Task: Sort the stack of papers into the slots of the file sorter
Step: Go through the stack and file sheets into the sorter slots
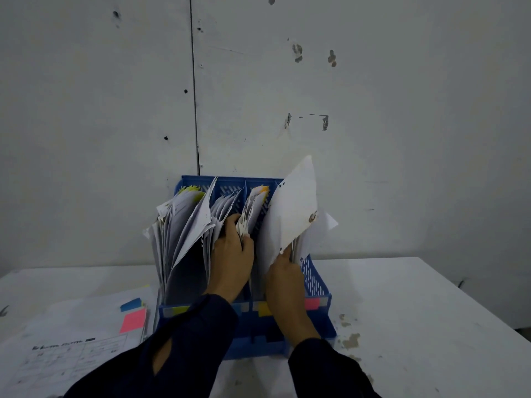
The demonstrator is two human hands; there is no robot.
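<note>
Head view shows the right hand [283, 275] pinching a white paper sheet [290, 208] over the blue plastic file sorter [314, 282]'s rightmost slot, the left hand [232, 254] gripping papers in a middle slot; slide it edge-first, keeping neighbouring sheets parted.

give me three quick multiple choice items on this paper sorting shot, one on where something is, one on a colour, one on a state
1. Where does the pink sticky pad lie?
A. on the table left of the file sorter
B. inside a slot
C. on the wall

2. What colour is the file sorter?
A. red
B. blue
C. black

3. What is the right hand doing?
A. resting flat on the table
B. hanging idle
C. holding a white sheet at the rightmost slot

Answers:
1 A, the pad sits on papers left of the sorter.
2 B, its mesh walls and base are blue.
3 C, its fingers grip the white sheet at the bottom edge.
</note>
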